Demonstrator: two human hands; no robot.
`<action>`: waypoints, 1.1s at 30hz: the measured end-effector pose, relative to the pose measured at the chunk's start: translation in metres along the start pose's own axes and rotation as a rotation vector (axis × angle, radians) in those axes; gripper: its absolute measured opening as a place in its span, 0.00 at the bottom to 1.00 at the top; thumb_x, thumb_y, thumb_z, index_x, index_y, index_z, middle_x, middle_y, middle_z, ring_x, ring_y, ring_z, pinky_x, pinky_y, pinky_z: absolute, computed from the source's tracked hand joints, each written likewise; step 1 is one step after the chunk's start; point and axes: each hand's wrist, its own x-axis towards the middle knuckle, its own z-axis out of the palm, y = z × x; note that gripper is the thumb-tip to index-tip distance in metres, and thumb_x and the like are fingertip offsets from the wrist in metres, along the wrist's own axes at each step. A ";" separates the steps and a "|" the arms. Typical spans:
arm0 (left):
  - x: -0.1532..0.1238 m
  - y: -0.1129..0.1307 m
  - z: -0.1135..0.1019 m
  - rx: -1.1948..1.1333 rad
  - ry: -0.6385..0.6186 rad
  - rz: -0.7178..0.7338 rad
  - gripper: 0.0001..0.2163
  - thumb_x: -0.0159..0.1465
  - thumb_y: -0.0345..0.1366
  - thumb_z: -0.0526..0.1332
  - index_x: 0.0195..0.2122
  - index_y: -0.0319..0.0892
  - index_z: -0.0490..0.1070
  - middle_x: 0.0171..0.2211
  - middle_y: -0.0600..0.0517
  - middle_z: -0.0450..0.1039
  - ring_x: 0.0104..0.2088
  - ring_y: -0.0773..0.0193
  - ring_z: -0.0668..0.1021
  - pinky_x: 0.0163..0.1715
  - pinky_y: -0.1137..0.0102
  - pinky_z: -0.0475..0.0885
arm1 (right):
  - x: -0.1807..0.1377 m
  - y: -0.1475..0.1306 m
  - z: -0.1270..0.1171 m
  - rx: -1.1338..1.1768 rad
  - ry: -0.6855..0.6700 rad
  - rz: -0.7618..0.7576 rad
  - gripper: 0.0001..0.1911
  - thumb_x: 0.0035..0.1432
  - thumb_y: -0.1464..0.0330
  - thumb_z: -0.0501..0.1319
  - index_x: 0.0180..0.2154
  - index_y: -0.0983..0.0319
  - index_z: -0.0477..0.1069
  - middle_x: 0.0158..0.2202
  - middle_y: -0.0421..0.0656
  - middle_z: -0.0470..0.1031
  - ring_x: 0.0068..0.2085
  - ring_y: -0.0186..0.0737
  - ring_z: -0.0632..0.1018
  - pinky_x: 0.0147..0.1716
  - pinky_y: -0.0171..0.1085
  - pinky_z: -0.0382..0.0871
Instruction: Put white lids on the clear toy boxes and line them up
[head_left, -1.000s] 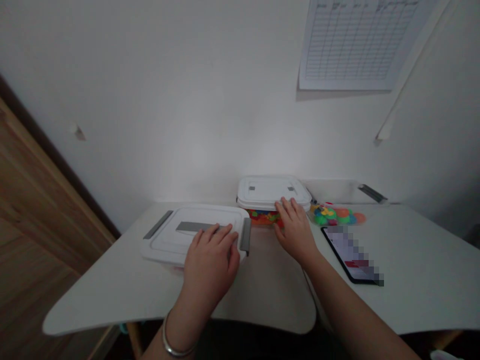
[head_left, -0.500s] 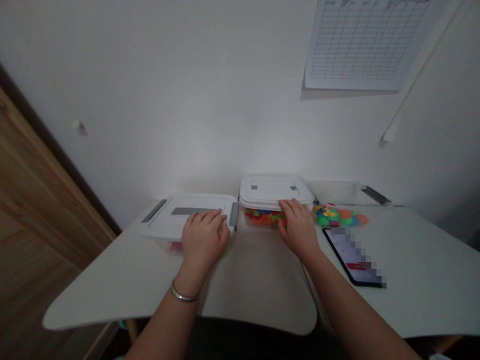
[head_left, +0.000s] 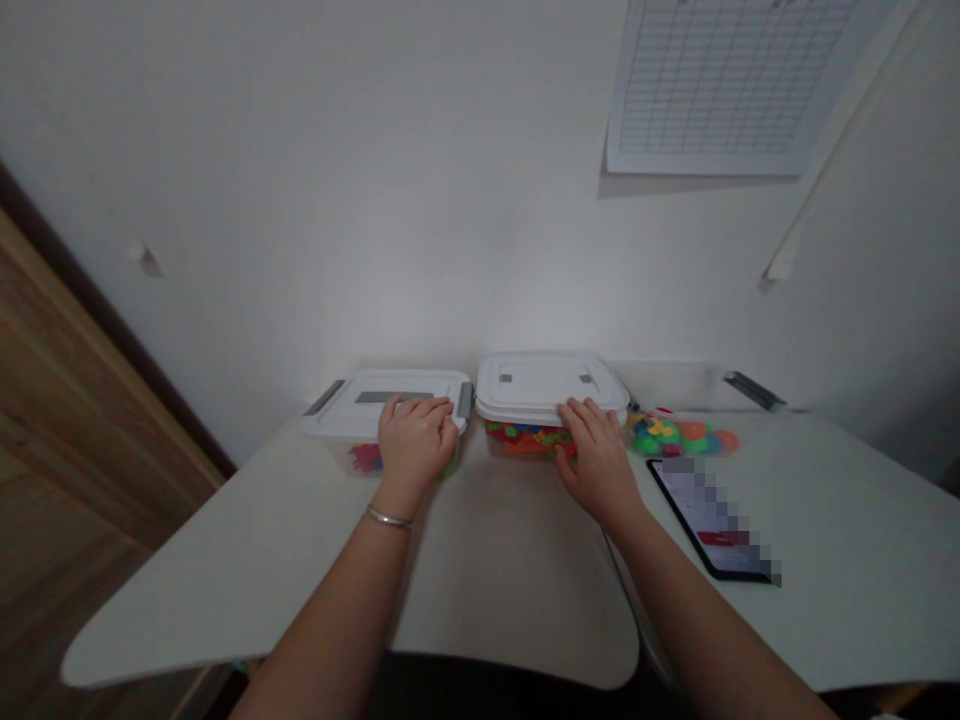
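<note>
Two clear plastic boxes with white lids stand side by side at the far edge of the white table (head_left: 225,570), both holding colourful toy pieces. My left hand (head_left: 414,442) lies on the front of the left box (head_left: 352,400), which has grey side latches and a grey handle on its lid. My right hand (head_left: 598,455) rests against the front edge of the right box (head_left: 540,385), fingers over the lid's rim.
An open clear container (head_left: 679,385) with colourful round toys (head_left: 679,434) stands to the right of the boxes. A phone (head_left: 712,515) lies on the table near my right forearm. A wall runs right behind the boxes, with a printed chart (head_left: 720,85) hung high on it.
My left hand has pushed the left box away from me, back toward the wall, until it stands beside the right box. My right hand has stayed on the right box.
</note>
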 end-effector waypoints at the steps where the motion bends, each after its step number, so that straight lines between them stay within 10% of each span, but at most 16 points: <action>1: 0.002 -0.001 0.003 -0.003 0.000 0.000 0.17 0.68 0.35 0.52 0.44 0.45 0.82 0.47 0.49 0.83 0.48 0.52 0.80 0.63 0.51 0.56 | 0.000 0.000 0.000 0.006 -0.003 -0.002 0.27 0.61 0.70 0.55 0.62 0.66 0.65 0.62 0.58 0.69 0.66 0.59 0.65 0.65 0.64 0.54; 19: 0.026 -0.006 0.027 -0.041 -0.027 -0.015 0.18 0.70 0.36 0.49 0.47 0.48 0.80 0.49 0.50 0.81 0.53 0.52 0.77 0.67 0.48 0.49 | -0.004 0.013 -0.002 0.124 0.050 -0.005 0.26 0.62 0.68 0.56 0.61 0.63 0.64 0.67 0.57 0.62 0.69 0.57 0.60 0.65 0.61 0.56; 33: -0.046 0.037 0.034 -0.206 0.021 -0.062 0.25 0.66 0.34 0.57 0.64 0.39 0.62 0.66 0.37 0.61 0.68 0.43 0.59 0.66 0.46 0.58 | -0.028 0.097 -0.038 -0.253 -0.022 0.264 0.28 0.59 0.65 0.56 0.58 0.69 0.67 0.59 0.60 0.69 0.58 0.59 0.72 0.56 0.53 0.69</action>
